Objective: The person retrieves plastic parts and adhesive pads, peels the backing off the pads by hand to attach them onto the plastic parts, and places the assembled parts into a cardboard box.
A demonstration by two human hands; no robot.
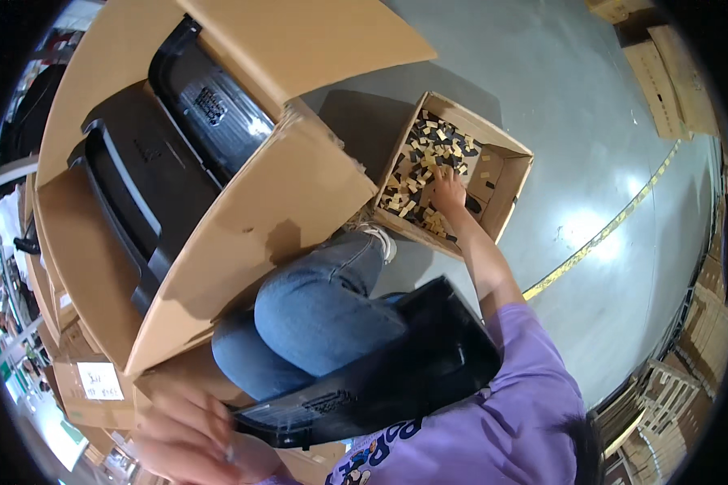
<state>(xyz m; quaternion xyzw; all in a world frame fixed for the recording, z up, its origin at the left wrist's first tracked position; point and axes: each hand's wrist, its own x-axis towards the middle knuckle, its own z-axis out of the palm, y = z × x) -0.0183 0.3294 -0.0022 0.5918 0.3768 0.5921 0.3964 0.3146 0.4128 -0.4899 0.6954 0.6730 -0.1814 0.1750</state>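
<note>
Left hand (pixel 188 436), blurred, gripped the near end of the black panel (pixel 380 372) lying across the lap; right hand (pixel 447 191), fingers spread, reached far ahead into the small box (pixel 510 174) of clips (pixel 429 153)

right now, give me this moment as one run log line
left hand: holds black panel on lap | right hand: down in parts box among small pieces | big carton: black panels inside
</note>
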